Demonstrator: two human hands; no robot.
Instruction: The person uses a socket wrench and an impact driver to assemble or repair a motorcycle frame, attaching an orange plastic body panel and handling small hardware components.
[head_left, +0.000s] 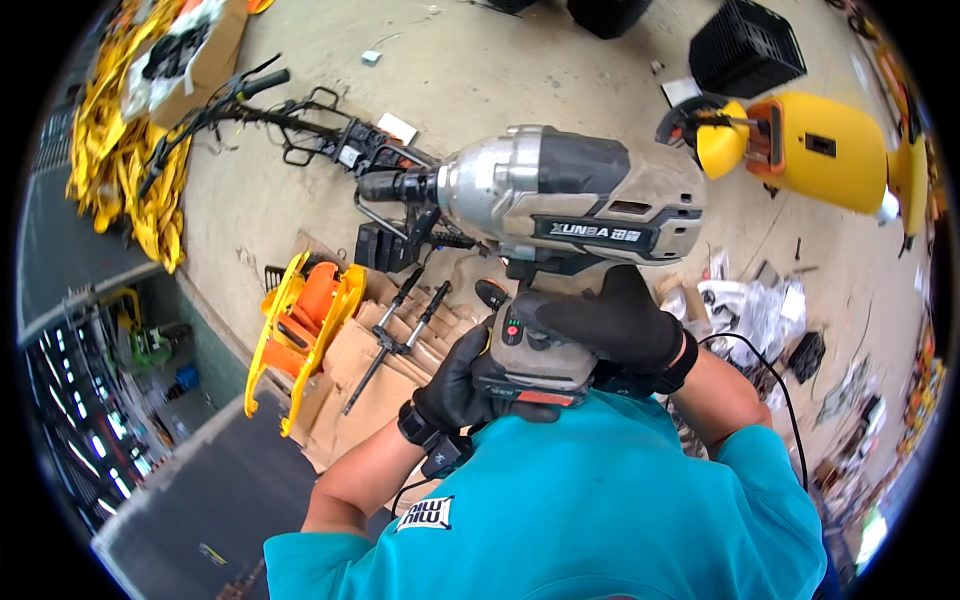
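Note:
A large grey and silver cordless impact wrench [590,195] is held up close in front of my chest, its black socket [395,186] pointing left. At its lower end is a grey and black battery [535,365] with small lit indicators and a red patch. My left hand [462,385], in a black glove, is closed round the left side and underside of the battery. My right hand [630,325], gloved too, is wrapped over the handle just above the battery. The handle is mostly hidden behind the right hand, so the trigger does not show.
Beyond the socket stands a black vehicle frame with handlebars [255,90]. Yellow and orange body panels [305,335] lie on flattened cardboard [350,390] at left. A yellow vehicle [830,150] is at right, near a black crate [745,50]. Plastic-wrapped parts [750,310] cover the floor below it.

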